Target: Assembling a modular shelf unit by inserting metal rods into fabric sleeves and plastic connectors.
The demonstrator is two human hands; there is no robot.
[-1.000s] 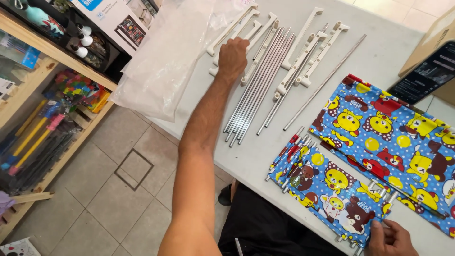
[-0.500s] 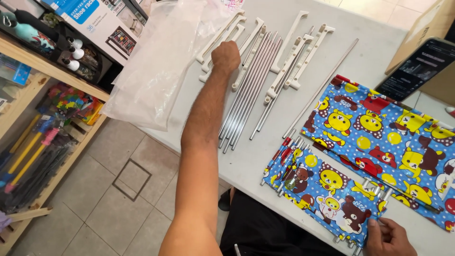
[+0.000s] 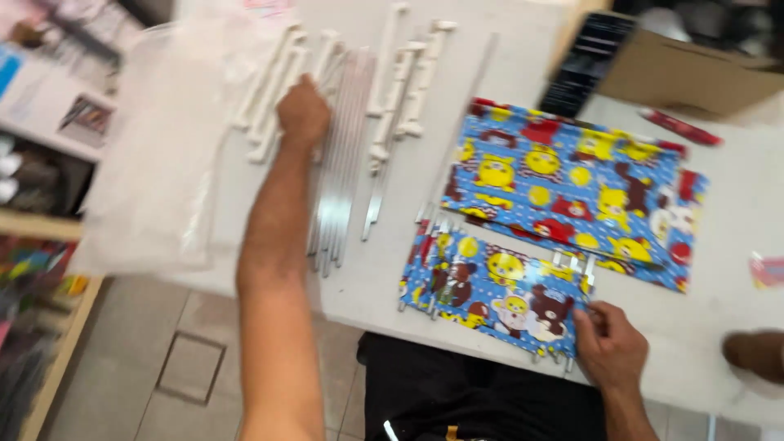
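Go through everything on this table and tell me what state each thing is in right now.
Left hand: resting on the metal rods.
Right hand: gripping the small cartoon fabric panel.
Large cartoon fabric panel: spread flat.
White plastic brackets: lying loose.
Clear plastic bag: overhanging the table edge.
Cardboard box: open.

A white table (image 3: pixel 384 269) carries a bundle of metal rods (image 3: pixel 339 175), white plastic brackets (image 3: pixel 392 106), a clear plastic bag (image 3: pixel 155 163), two blue cartoon-printed fabric panels (image 3: pixel 572 192), a cardboard box (image 3: pixel 678 73), a dark phone-like slab (image 3: pixel 584 65) and a red pen (image 3: pixel 679 127).
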